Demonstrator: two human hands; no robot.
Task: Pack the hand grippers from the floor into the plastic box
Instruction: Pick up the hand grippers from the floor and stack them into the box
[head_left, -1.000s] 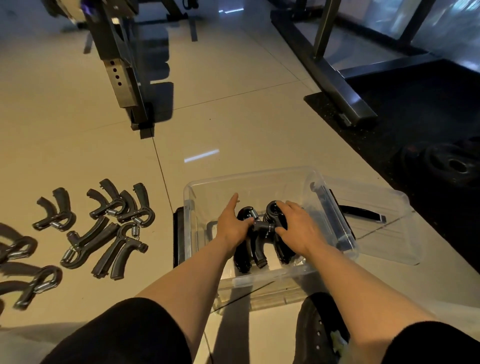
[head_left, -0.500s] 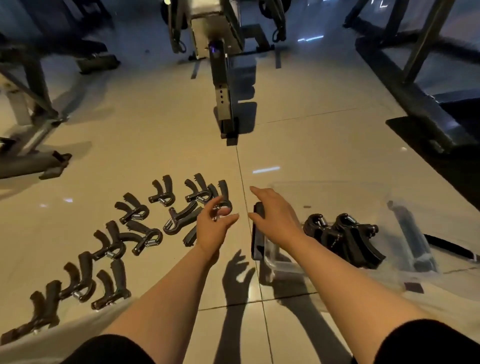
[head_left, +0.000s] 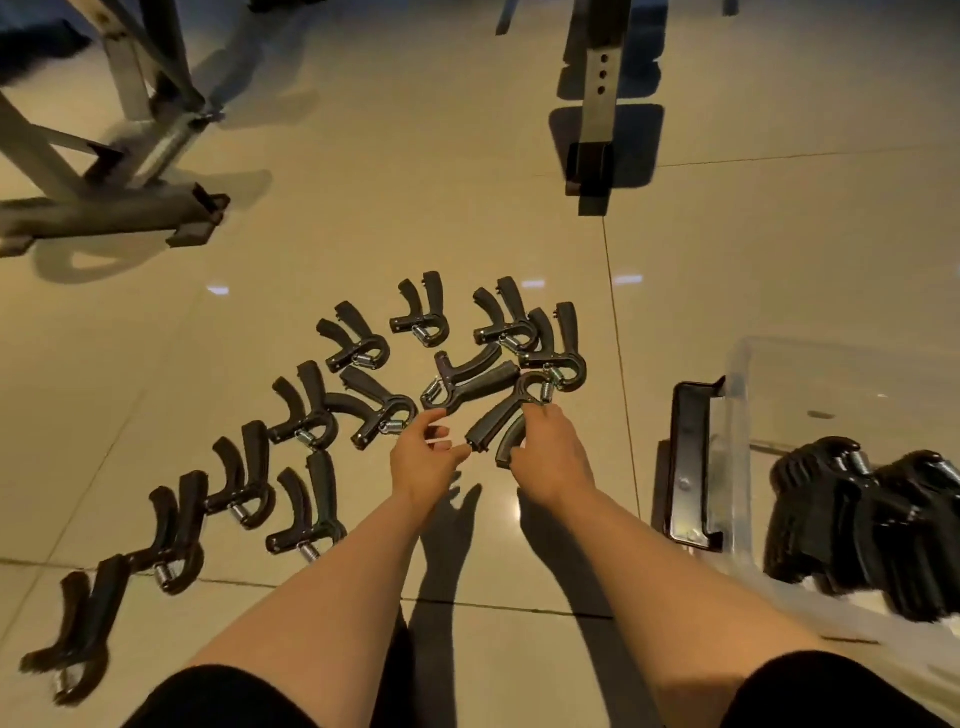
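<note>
One black hand gripper (head_left: 506, 423) in the right hand (head_left: 550, 457), fingers curled round its near handle.
Left hand (head_left: 423, 457) loosely open, empty, just left of it; spring end points far.

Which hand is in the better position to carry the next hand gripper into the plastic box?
The right hand. It already touches the handles of a hand gripper, and the plastic box is on its side. The left hand holds nothing and is farther from the box.
</note>
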